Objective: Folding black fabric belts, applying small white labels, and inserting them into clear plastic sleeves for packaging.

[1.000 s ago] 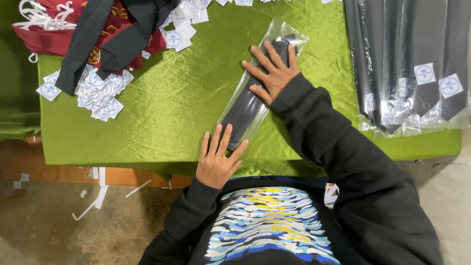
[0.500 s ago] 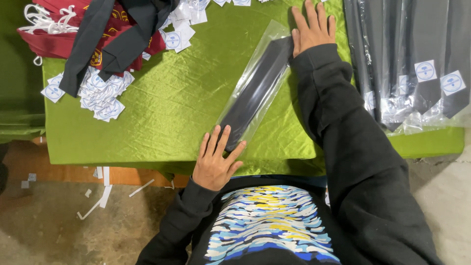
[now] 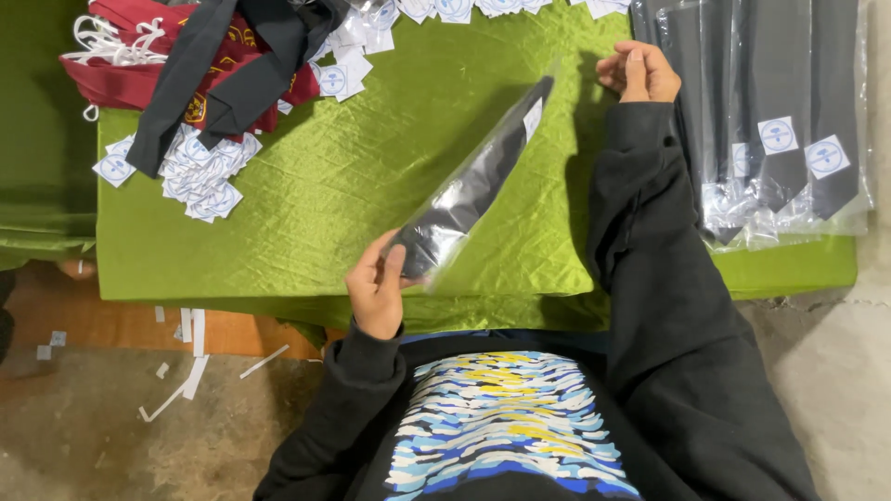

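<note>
A green-draped bench (image 3: 306, 213) fills the frame. Bagged dark ties (image 3: 770, 111) are stacked upper right, unbagged garments (image 3: 186, 56) upper left. At centre, the left hand (image 3: 376, 288) pinches one sleeved tie (image 3: 473, 186); the right hand (image 3: 640, 72), curled loosely, holds nothing.

1. Left hand (image 3: 376, 288): positioned close to the torso, fingers curled in a closed pinch grip, thumb on top.
2. Left arm: sharply bent at the elbow, dark sleeve covering the wrist.
3. Right hand (image 3: 640, 72): extended far forward, fingers loosely curled, nothing visibly gripped.
4. Right arm: nearly straight, sleeved to the wrist.
</note>
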